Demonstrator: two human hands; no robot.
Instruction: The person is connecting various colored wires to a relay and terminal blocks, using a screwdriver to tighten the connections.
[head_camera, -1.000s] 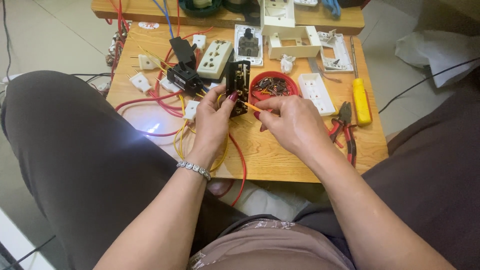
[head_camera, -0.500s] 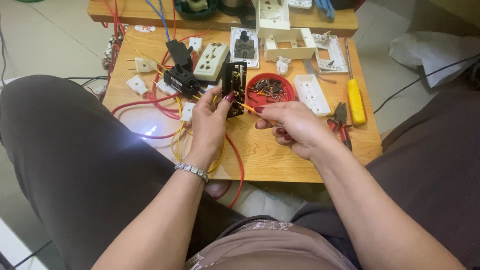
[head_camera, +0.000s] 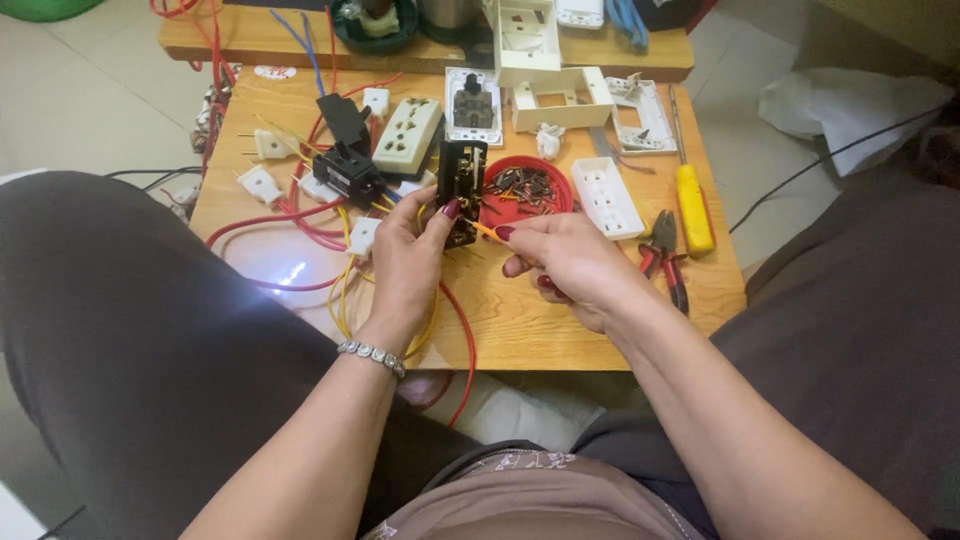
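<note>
- Your left hand (head_camera: 408, 262) holds a black socket module (head_camera: 461, 190) upright above the wooden surface (head_camera: 520, 330); thumb and fingers (head_camera: 449, 210) are pressed on its lower edge, pinching it.
- Your right hand (head_camera: 570, 262) has thumb and forefinger pressed together on a short yellow wire end (head_camera: 484, 231), whose tip sits just beside the bottom of the module. The other fingers are curled under.
- A silver bracelet (head_camera: 372, 356) sits on your left wrist.
- Behind the module, a round red dish (head_camera: 528, 190) lies on the surface, filled with small dark screws and wire scraps.
- Right of the dish: a white socket insert (head_camera: 606, 196), then red-handled pliers (head_camera: 664, 258) and a yellow-handled screwdriver (head_camera: 692, 200), all lying flat and apart from your hands.
- Left of the module: a cream multi-pin socket (head_camera: 407, 135), a black switch block (head_camera: 347, 172) with red and yellow wires (head_camera: 340, 300) trailing off the near edge, and several small white connector pieces (head_camera: 260, 184).
- At the far side: a white faceplate with a dark socket centre (head_camera: 472, 104) and an empty white frame (head_camera: 560, 98).
- Your dark-clothed knees flank the surface on both sides.
</note>
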